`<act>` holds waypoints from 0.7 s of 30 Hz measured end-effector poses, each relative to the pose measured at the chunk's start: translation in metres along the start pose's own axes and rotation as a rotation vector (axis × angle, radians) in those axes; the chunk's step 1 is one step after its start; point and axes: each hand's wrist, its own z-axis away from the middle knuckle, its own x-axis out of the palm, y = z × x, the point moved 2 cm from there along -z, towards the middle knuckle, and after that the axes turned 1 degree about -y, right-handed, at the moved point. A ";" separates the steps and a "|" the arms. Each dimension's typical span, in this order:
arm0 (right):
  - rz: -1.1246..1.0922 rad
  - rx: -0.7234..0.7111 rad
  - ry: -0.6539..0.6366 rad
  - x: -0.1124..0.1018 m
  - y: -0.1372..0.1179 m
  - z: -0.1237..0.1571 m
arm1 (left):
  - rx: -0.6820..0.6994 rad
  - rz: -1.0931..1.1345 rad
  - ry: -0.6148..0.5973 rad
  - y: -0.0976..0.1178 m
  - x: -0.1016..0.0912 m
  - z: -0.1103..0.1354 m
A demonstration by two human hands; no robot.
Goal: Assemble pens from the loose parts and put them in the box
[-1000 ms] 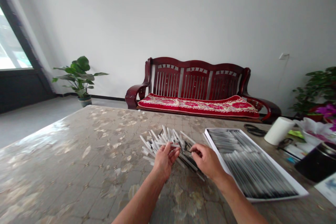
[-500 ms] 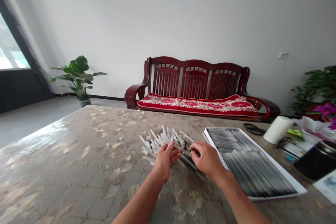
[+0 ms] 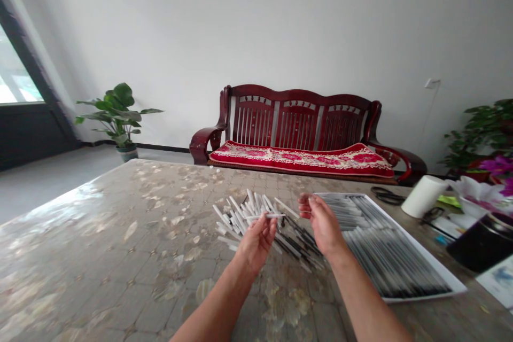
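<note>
A slim whitish tube (image 3: 276,216) lies roughly level between the thumb and fingers of my left hand (image 3: 258,238), above the pile. To the right, my right hand (image 3: 323,219) is raised with its fingers loosely apart and nothing visible in them. Under and behind my hands spreads a loose pile of pen-like white tubes (image 3: 236,219) and dark sticks (image 3: 298,240). Beyond my right hand is a shallow white box (image 3: 417,246), filled with rows of pale, dark-ended sticks (image 3: 390,259); my right hand and forearm hide part of its left side.
Along the table's right side are black scissors (image 3: 388,196), a white cylinder (image 3: 425,197), a black container (image 3: 479,243) and a white petal-shaped bowl (image 3: 476,195). The patterned tabletop (image 3: 120,251) extends left. Behind it stands a red wooden bench (image 3: 298,123).
My right hand has moved up and right, away from the tube, and its fingers have loosened. My left hand still holds the tube, now tilted nearer level.
</note>
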 end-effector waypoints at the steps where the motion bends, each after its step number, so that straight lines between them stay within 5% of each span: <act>1: 0.104 0.022 0.000 -0.010 0.005 -0.003 | 0.016 0.047 0.013 0.006 0.000 -0.002; 5: 0.632 0.023 -0.260 -0.037 0.023 -0.003 | 0.069 0.093 0.043 0.017 -0.002 -0.008; 9: 0.889 -0.002 -0.428 -0.036 0.031 0.013 | 0.063 0.038 0.002 0.011 -0.004 -0.008; 21: 1.134 -0.069 -0.404 -0.029 0.038 0.028 | 0.062 -0.123 0.003 0.002 -0.003 -0.004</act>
